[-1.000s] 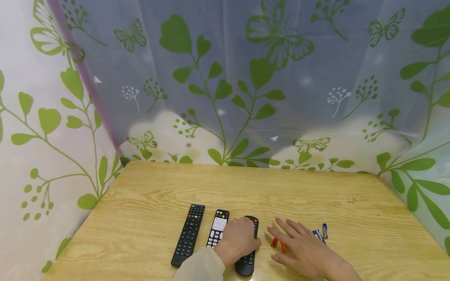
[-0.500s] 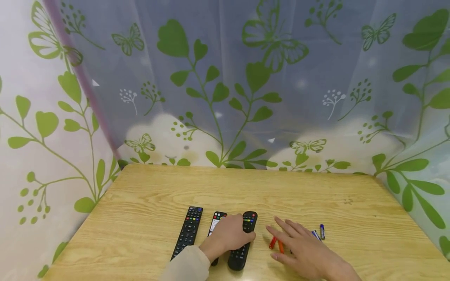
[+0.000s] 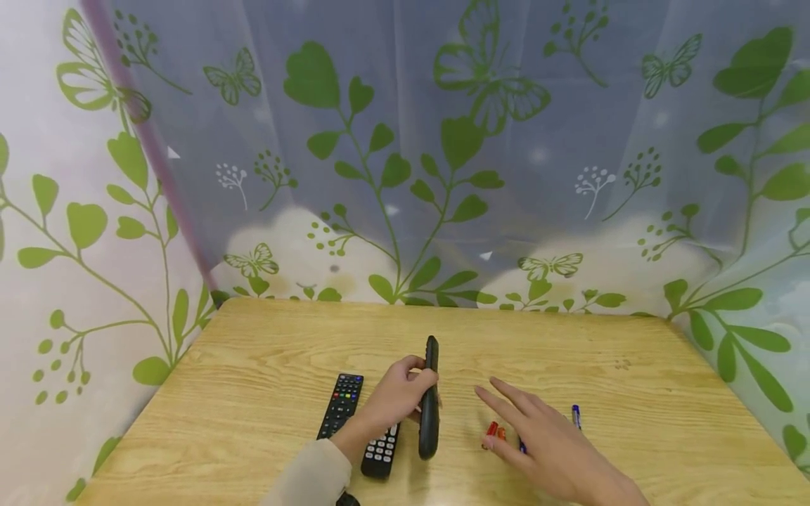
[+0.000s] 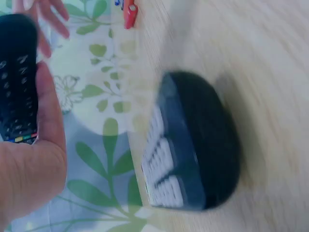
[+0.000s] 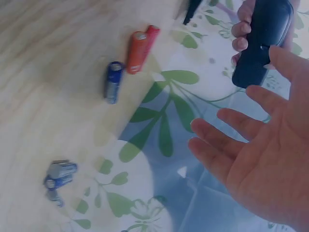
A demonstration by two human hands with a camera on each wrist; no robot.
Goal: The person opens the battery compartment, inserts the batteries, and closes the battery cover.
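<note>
My left hand (image 3: 394, 395) grips a black remote control (image 3: 429, 414), raised over the table and tilted on its edge. Its buttons and coloured key row face the left wrist camera, where the thumb lies along its side. Opposite, the right wrist view shows its smooth back (image 5: 268, 36) and the curled fingertips behind. My right hand (image 3: 550, 443) holds nothing, fingers spread and straight, above several small batteries. Among these, a red battery (image 3: 491, 429) and an orange battery (image 5: 136, 52) lie side by side, with a blue battery (image 5: 114, 82) close by.
Under my left forearm lie a remote with white buttons (image 3: 380, 450) and a longer black remote (image 3: 342, 407). More blue and silver batteries (image 5: 60, 174) lie together on the wooden table (image 3: 266, 351). A leaf-patterned curtain (image 3: 354, 176) stands behind the table and at both sides.
My left hand has picked up the rightmost remote from the table and turned it onto its edge. My right hand has shifted slightly, its fingers still spread over the batteries.
</note>
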